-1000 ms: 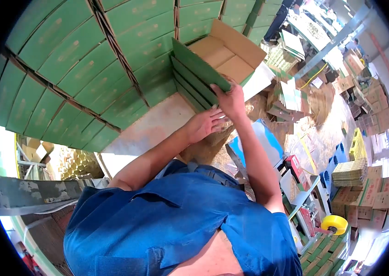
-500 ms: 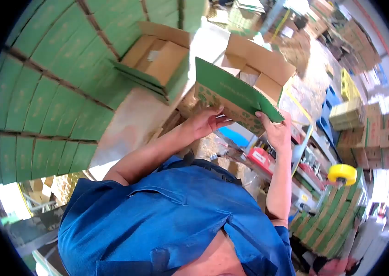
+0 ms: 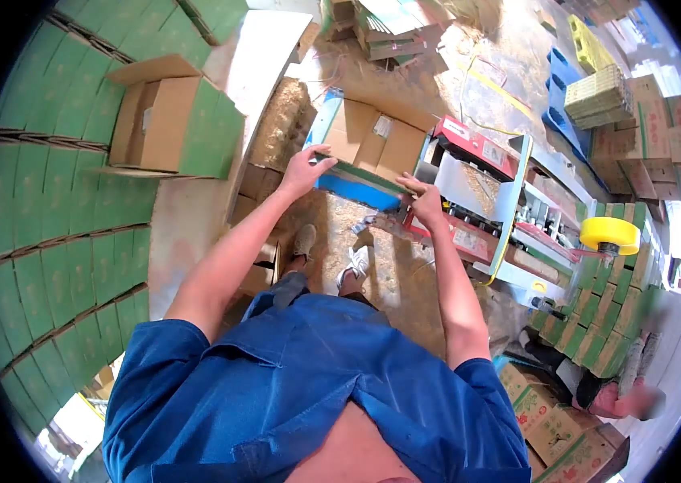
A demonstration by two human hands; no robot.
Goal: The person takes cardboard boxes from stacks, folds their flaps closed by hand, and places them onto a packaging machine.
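Note:
An open cardboard box stands in front of me on a blue surface, at the infeed end of a red and grey carton-sealing machine. Brown inner flaps and a pale label show in it. At its near left corner, my left hand has its fingers closed on the edge. My right hand grips the near right corner, its fingers pointing left along the edge. Parts of both hands' fingertips are hidden by the cardboard.
Stacked green cartons form a wall at left, with another open box against them on a pale tabletop. A yellow tape roll is mounted at right. A person is by stacked cartons at lower right.
The box has gone from being held up and tilted to resting lower on the blue surface by the machine. Both hands moved with it, and my view has shifted right and down.

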